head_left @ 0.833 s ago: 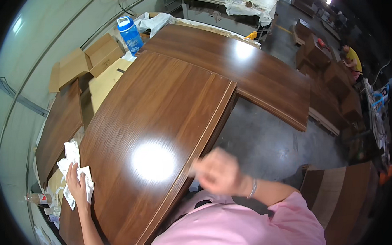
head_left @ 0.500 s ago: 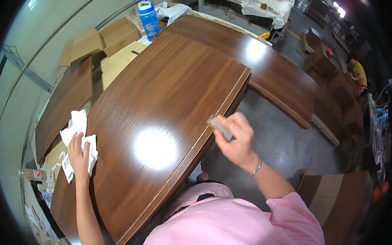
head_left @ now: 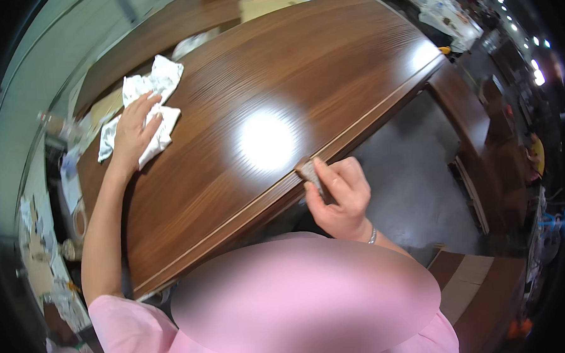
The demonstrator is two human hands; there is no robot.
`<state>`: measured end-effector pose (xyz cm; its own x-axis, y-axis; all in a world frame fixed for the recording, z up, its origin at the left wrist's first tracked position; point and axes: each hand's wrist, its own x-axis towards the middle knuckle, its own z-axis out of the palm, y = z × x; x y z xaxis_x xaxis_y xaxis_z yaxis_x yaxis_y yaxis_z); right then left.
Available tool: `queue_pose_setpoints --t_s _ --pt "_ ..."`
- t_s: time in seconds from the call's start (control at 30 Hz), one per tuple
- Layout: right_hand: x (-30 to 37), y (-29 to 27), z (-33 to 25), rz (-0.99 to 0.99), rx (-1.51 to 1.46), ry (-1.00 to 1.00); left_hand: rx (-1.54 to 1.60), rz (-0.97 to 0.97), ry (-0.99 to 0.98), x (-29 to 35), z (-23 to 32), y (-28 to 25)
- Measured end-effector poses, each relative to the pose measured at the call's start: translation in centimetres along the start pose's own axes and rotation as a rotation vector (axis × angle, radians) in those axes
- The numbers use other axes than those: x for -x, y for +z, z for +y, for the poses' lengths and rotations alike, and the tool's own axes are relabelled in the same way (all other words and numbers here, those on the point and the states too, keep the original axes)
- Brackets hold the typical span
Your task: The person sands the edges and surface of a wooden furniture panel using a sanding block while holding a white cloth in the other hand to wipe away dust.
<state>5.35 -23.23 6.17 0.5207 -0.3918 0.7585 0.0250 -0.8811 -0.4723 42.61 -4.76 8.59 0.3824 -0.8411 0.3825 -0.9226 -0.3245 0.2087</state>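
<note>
A dark brown wood panel (head_left: 233, 197) with a glossy grain lies before me, a light line running along its near edge. My left hand (head_left: 135, 129) rests on a crumpled white cloth (head_left: 164, 74) at the panel's far left, its fingers stretched out over the fabric. Between the thumb and fingers of my right hand (head_left: 341, 196) is a small brown and grey block (head_left: 310, 173). One end of the block is at the panel's near edge; whether it touches cannot be made out. The palm hides its lower part.
Another brown panel (head_left: 163, 40) lies beyond the cloth. To the right, a lower panel (head_left: 459, 109) extends over the grey floor (head_left: 402, 165). A cardboard piece (head_left: 470, 288) stands at lower right. A person in yellow (head_left: 536, 156) is far off at right.
My view has turned and shifted toward the panel's left part. Both hands have moved along with it: the left still on the cloth, the right still gripping the block by the edge.
</note>
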Motion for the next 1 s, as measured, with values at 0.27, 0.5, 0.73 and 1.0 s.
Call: queue_pose_setpoints --t_s 0.27,0.5,0.73,1.0 --pt "2.7 5.1 -11.9 -0.128 -0.079 -0.143 -0.1 0.154 0.021 7.5 -5.7 -2.7" --pt "6.7 11.7 -24.8 -0.335 -0.196 -0.468 -0.137 0.151 -0.09 10.3 -6.2 -3.8" --pt "6.5 14.4 -28.1 -0.293 -0.272 -0.533 -0.15 0.177 -0.151 10.6 -5.9 -3.9" --pt "6.2 12.7 -27.9 -0.275 -0.229 -0.43 -0.158 0.188 -0.164 10.9 -5.3 -4.2"
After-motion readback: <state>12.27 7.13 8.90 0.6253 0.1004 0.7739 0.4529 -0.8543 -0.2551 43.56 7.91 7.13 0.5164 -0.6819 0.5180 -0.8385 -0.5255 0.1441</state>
